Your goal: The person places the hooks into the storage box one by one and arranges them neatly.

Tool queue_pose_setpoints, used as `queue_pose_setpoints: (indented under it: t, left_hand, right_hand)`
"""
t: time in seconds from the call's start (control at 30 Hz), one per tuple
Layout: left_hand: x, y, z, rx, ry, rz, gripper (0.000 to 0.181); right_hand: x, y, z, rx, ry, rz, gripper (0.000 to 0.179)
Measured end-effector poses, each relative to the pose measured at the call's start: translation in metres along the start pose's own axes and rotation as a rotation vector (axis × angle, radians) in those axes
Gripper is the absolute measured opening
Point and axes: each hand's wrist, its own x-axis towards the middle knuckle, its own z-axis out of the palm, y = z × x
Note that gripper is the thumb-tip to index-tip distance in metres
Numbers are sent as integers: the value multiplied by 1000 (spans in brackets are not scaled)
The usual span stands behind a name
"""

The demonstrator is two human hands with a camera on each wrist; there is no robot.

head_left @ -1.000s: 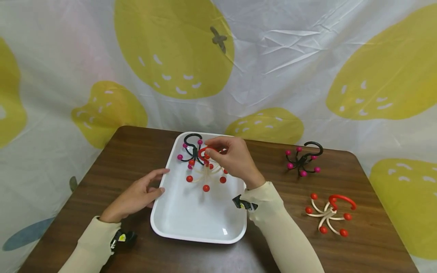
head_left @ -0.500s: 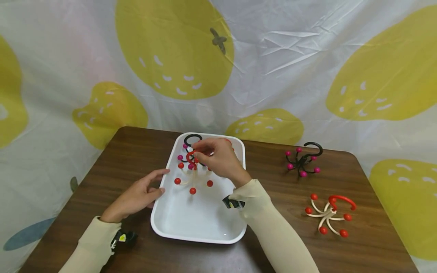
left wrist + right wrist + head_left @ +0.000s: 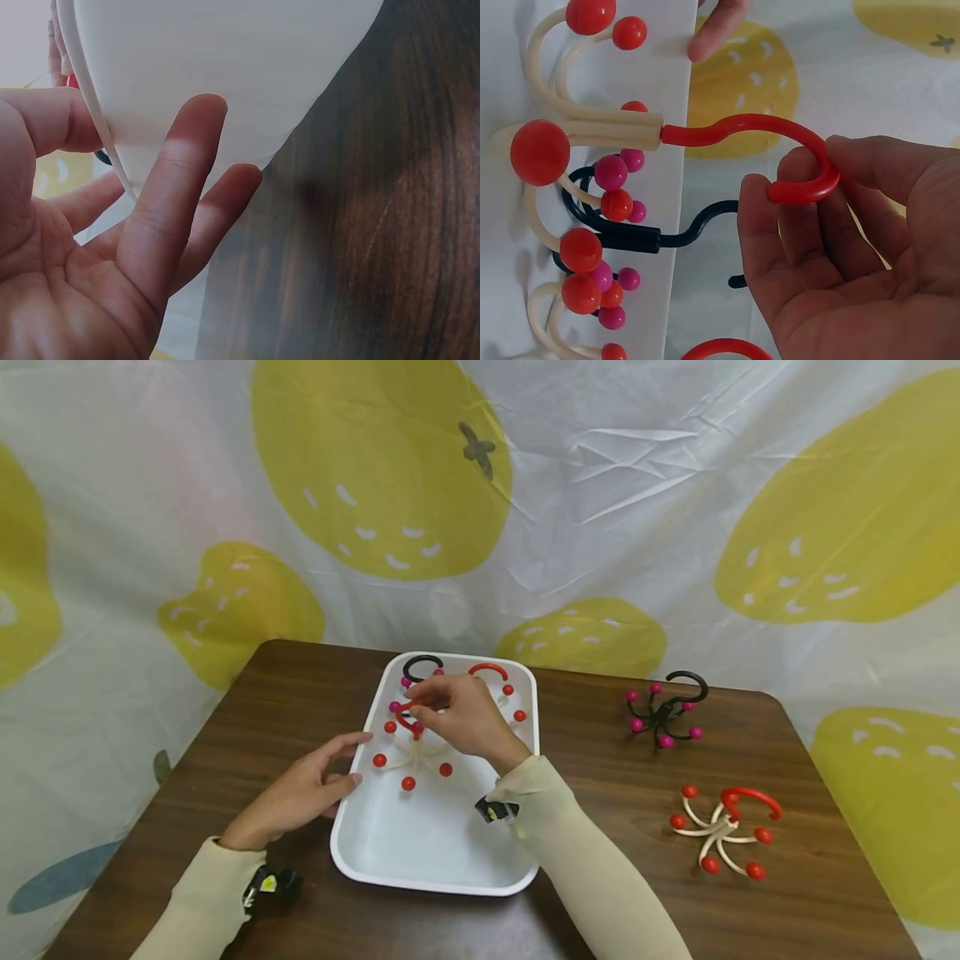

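Observation:
In the head view my right hand point(image 3: 468, 714) pinches the red hook of a cream claw hanger point(image 3: 408, 782) with red ball tips, over the white tray point(image 3: 427, 852). The right wrist view shows thumb and fingers curled round the red hook point(image 3: 742, 124), its prongs spread below the rim level. A black claw hanger point(image 3: 422, 662) with magenta ball tips stands behind it in the tray, partly hidden. Another red-hooked hanger point(image 3: 489, 668) is at the tray's far right, partly behind my hand. My left hand point(image 3: 296, 797) touches the tray's left rim, its fingers loosely extended.
Right of the tray on the brown table point(image 3: 600, 752) stand a black hanger point(image 3: 663, 717) with magenta tips and a cream hanger point(image 3: 722, 831) with red tips. A lemon-print cloth point(image 3: 420, 485) hangs behind the table.
My right hand has moved left and slightly nearer with the held claw hanger, uncovering the red-hooked hanger at the tray's far right. The left hand stays on the rim.

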Motion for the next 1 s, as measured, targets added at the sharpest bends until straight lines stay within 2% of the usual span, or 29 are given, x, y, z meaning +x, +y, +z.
queue_pose_setpoints:
  t: [0.2,0.5,0.77,1.0]
  left_hand:
    - [1,-2,0,-8,-5,12,63]
    - [0,-4,0,2,8,-12,64]
    - [0,-5,0,-14,5,-19,64]
    - [0,-5,0,-14,4,-3,63]
  right_hand:
    - [1,1,4,1,6,-6,18]
    - [2,3,4,-10,-7,9,20]
    - [-3,3,-5,15,10,2,22]
    - [-14,3,-17,39,27,-52,23]
